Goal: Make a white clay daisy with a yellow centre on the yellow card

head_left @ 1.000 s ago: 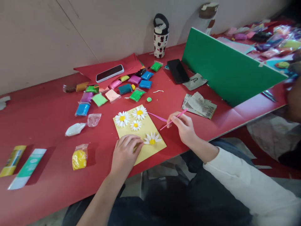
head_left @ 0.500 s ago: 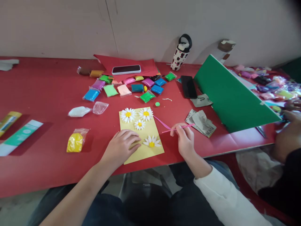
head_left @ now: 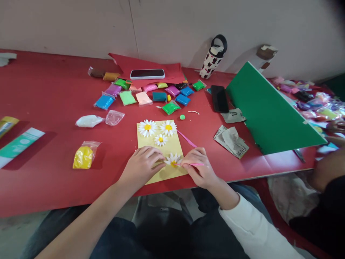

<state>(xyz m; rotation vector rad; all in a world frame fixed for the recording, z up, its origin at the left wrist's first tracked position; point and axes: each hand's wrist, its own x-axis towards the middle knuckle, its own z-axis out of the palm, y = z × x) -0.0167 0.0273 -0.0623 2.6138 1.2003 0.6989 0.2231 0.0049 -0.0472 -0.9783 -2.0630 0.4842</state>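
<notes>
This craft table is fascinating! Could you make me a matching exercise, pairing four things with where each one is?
Things:
1. Thin pink stick
2. Lowest white daisy
3. Black smartphone
4. Bagged yellow modelling clay

Places:
A. Beside the green board
B. In the right hand
C. Left of the pale yellow card
D. On that card, between the left hand and right hand

Pairs: 1-B, 2-D, 3-A, 4-C

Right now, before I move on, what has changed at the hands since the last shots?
The right hand has moved left to the lower daisy, carrying the pink stick it holds up to the flower. The left hand stays on the yellow card, beside that daisy. The packets of coloured clay stay where they were.
</notes>
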